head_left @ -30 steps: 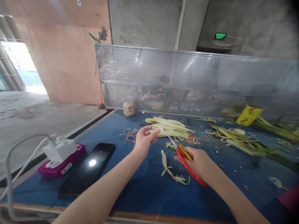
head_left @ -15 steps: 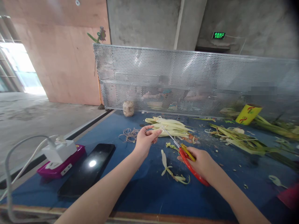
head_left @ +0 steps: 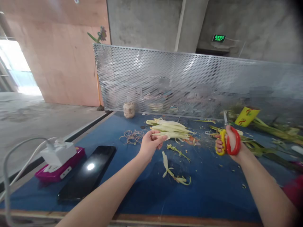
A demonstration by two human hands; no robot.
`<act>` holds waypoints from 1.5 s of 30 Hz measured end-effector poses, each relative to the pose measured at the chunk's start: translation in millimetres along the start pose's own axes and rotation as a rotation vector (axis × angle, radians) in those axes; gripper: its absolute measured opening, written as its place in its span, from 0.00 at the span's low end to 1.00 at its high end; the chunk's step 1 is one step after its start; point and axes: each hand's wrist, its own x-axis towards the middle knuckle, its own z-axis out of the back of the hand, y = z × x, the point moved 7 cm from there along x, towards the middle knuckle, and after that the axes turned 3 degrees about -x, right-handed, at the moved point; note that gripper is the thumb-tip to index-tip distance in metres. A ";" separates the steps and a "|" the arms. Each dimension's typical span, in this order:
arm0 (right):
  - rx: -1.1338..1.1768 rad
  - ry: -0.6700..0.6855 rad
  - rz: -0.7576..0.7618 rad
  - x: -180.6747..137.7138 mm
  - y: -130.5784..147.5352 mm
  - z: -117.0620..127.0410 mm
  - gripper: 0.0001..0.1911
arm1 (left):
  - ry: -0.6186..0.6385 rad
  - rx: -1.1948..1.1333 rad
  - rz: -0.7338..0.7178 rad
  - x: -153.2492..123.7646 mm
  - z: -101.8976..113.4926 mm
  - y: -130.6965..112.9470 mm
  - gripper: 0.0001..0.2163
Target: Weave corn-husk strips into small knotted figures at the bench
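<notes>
Between thumb and fingertips, my left hand (head_left: 150, 145) pinches a small pale strip of husk (head_left: 168, 137), mostly hidden by the fingers. Just beyond it lies a pile of pale green husks (head_left: 171, 126). My right hand (head_left: 240, 154) is raised at the right, its fingers through the red and yellow handles of a pair of scissors (head_left: 222, 142), blades pointing up and away from the left hand. On the table below are a knotted husk piece (head_left: 165, 160) with a twisted tail and a thin braided green strip (head_left: 178, 150).
A tangle of thin string (head_left: 132, 137) lies left of the husks. Nearer are a black phone (head_left: 87, 173) and a purple power strip (head_left: 54, 176) with a white charger. A twine roll (head_left: 129, 110), a yellow roll (head_left: 246, 116) and a perforated metal screen (head_left: 153, 75) stand behind.
My right hand has swung the scissors right and up, away from the left hand, and turned the blades upward. My left hand stays nearly in place, pinching the husk strip.
</notes>
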 end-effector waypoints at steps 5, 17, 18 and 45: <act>-0.108 0.006 -0.069 -4.1 -5.6 -10.6 0.34 | 0.006 0.020 0.000 -0.2 -1.1 -1.5 0.19; -0.641 -0.078 -0.112 -6.3 -20.7 -37.9 0.17 | 0.069 0.156 0.058 -9.3 -11.3 0.9 0.21; -0.661 -0.082 -0.102 -8.4 -17.2 -38.3 0.17 | 0.083 0.170 0.055 -10.5 -13.2 1.0 0.21; 0.211 0.282 0.564 -56.9 117.2 -115.9 0.16 | 0.155 0.387 -0.145 -13.3 -20.1 -6.3 0.12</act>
